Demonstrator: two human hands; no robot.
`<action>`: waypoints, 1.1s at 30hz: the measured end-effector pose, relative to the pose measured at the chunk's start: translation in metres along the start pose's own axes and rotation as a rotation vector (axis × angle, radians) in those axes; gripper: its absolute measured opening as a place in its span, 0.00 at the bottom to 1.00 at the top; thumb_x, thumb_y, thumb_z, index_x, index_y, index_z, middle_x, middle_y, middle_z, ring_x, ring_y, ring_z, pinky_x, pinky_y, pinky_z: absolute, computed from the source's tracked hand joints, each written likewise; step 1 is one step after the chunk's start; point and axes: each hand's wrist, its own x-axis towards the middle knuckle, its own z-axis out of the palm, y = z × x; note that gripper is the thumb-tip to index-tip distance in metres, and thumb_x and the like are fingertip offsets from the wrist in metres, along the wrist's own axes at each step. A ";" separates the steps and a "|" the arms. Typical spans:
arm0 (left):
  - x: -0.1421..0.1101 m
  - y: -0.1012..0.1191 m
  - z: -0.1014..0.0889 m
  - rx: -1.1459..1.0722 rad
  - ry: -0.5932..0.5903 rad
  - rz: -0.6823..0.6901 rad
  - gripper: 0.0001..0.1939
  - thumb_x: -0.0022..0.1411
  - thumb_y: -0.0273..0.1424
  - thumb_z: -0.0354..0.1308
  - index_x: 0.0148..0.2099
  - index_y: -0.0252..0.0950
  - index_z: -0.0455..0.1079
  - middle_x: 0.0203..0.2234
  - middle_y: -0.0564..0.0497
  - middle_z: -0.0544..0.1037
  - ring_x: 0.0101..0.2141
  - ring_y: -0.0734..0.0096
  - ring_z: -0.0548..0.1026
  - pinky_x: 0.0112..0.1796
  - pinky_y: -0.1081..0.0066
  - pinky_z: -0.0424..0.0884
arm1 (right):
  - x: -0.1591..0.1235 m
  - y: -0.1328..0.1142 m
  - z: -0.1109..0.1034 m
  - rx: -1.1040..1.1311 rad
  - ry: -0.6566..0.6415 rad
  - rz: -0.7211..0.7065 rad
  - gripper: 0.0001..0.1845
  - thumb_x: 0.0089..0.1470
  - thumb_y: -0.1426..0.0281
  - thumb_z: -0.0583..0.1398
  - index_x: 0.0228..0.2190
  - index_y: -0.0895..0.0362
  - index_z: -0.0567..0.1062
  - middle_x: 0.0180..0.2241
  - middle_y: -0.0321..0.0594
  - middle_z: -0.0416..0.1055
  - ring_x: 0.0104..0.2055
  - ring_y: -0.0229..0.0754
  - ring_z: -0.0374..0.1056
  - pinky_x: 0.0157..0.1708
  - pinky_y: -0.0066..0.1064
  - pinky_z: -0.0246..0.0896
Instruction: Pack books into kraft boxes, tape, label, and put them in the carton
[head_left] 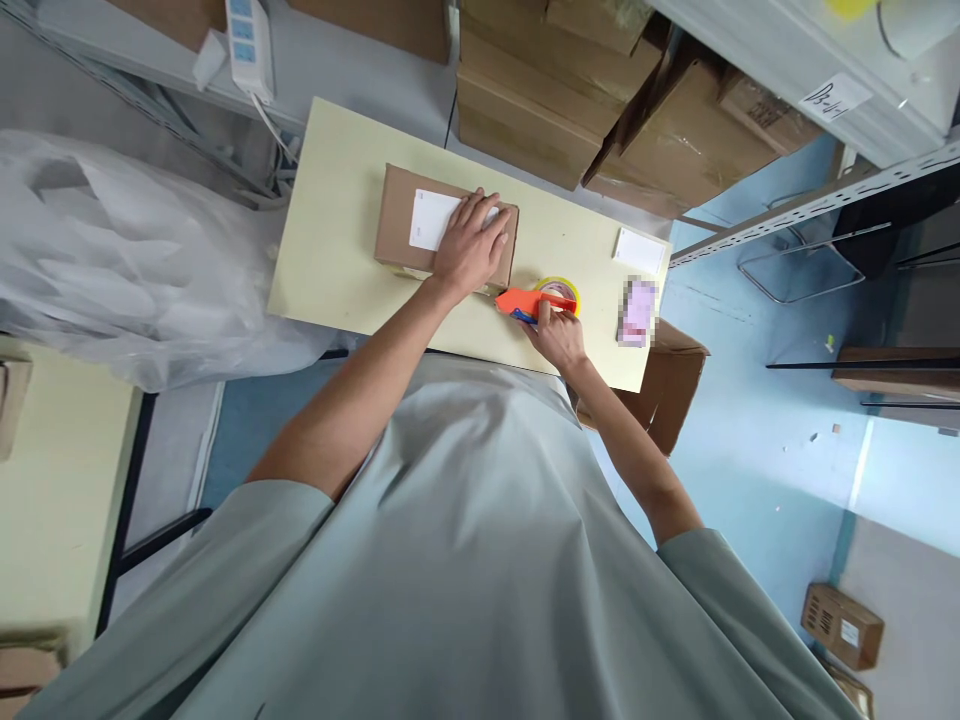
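A brown cardboard box (pixel 395 217) with a white label (pixel 429 220) lies on the pale yellow table (pixel 341 215). My left hand (pixel 472 240) rests flat on top of it, fingers stretched over the right part of the label. In my right hand (pixel 559 337) is an orange tape dispenser (pixel 520 300) with a blue part underneath, fingers closed round it. A roll of tape with a yellow rim (pixel 574 289) shows just behind the dispenser's body. The dispenser's left tip is at the box's lower right corner; whether they touch, I cannot tell.
A stack of white labels (pixel 639 250) and a pixelated pink item (pixel 637 312) lie at the table's right end. Large cartons (pixel 532 110) stand behind. An open carton (pixel 679 385) is below at right, clear plastic wrap (pixel 150 260) at left, a power strip (pixel 251 50) at the back.
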 end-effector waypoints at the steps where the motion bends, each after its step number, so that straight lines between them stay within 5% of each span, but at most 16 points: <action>1: 0.000 0.000 0.000 0.004 -0.003 0.000 0.31 0.80 0.51 0.48 0.73 0.40 0.71 0.76 0.42 0.66 0.79 0.47 0.53 0.79 0.44 0.43 | 0.000 0.001 0.000 0.004 0.003 -0.001 0.34 0.81 0.52 0.41 0.61 0.70 0.64 0.39 0.59 0.83 0.41 0.56 0.80 0.46 0.42 0.70; 7: -0.001 0.009 -0.001 0.010 -0.027 0.011 0.28 0.81 0.46 0.47 0.74 0.41 0.69 0.72 0.40 0.70 0.77 0.46 0.59 0.78 0.44 0.47 | -0.003 -0.002 -0.006 0.016 -0.040 -0.034 0.36 0.80 0.50 0.40 0.61 0.70 0.64 0.39 0.60 0.83 0.41 0.58 0.81 0.44 0.42 0.70; 13: -0.017 0.035 0.003 0.046 -0.121 0.063 0.25 0.82 0.34 0.42 0.70 0.42 0.73 0.64 0.41 0.76 0.72 0.50 0.67 0.77 0.45 0.56 | -0.012 -0.030 -0.016 0.077 -0.184 -0.157 0.38 0.81 0.49 0.39 0.61 0.71 0.66 0.42 0.64 0.82 0.43 0.58 0.81 0.43 0.42 0.69; 20: -0.028 0.040 0.001 0.069 -0.173 0.045 0.25 0.79 0.26 0.42 0.67 0.42 0.74 0.62 0.42 0.78 0.72 0.55 0.67 0.78 0.46 0.55 | -0.016 -0.052 -0.022 0.173 -0.260 -0.149 0.34 0.82 0.54 0.40 0.61 0.71 0.67 0.41 0.63 0.82 0.44 0.57 0.81 0.46 0.43 0.69; 23: -0.029 0.040 0.000 0.068 -0.184 0.028 0.24 0.79 0.27 0.43 0.66 0.42 0.75 0.63 0.41 0.78 0.73 0.54 0.66 0.78 0.46 0.54 | -0.012 -0.031 -0.026 0.200 -0.280 -0.126 0.31 0.82 0.58 0.43 0.62 0.73 0.67 0.42 0.65 0.82 0.45 0.58 0.81 0.47 0.45 0.69; 29: -0.029 0.041 -0.003 0.088 -0.217 -0.034 0.22 0.79 0.29 0.45 0.65 0.41 0.75 0.63 0.38 0.78 0.73 0.50 0.68 0.78 0.42 0.54 | 0.019 0.057 -0.035 0.153 -0.286 0.017 0.34 0.81 0.57 0.45 0.65 0.77 0.64 0.44 0.71 0.82 0.46 0.62 0.81 0.49 0.47 0.65; 33: -0.029 0.041 -0.004 0.106 -0.225 -0.037 0.23 0.79 0.30 0.45 0.67 0.41 0.75 0.62 0.36 0.79 0.72 0.48 0.68 0.77 0.39 0.55 | 0.051 0.084 -0.035 0.105 -0.246 -0.039 0.30 0.81 0.61 0.44 0.65 0.75 0.63 0.46 0.71 0.82 0.48 0.62 0.80 0.52 0.48 0.63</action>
